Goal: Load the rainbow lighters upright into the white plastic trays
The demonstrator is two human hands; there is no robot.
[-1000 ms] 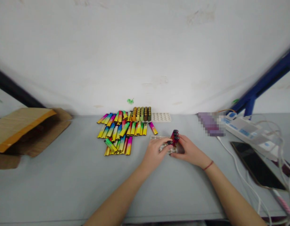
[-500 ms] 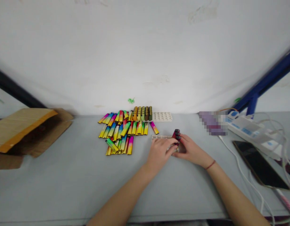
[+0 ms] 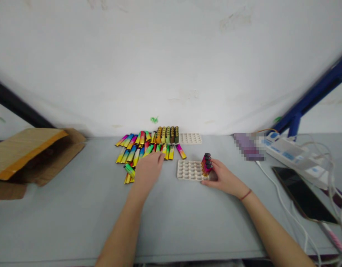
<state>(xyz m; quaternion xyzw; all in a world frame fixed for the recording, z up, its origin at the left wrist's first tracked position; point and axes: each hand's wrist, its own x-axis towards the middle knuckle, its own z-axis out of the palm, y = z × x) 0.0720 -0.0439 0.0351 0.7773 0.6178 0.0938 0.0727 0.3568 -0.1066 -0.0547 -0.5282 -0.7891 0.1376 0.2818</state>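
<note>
My left hand is over the right part of a loose pile of shiny rainbow-and-gold lighters. Its back faces me and hides most of the fingers, so I cannot see whether a lighter is between them. My right hand grips the right end of a white tray with rows of holes, thumb along the near edge and fingers behind the lighters there. Several pink-and-orange lighters with black tops stand upright in a row in that tray, beside my right fingers.
Behind the pile, upright lighters fill the left part of a second white tray. An open cardboard box lies at the left. At the right are a phone, a power strip and white cables.
My left hand has moved left from the standing lighters to the loose pile, uncovering the near tray. My right hand stays at the tray's right end.
</note>
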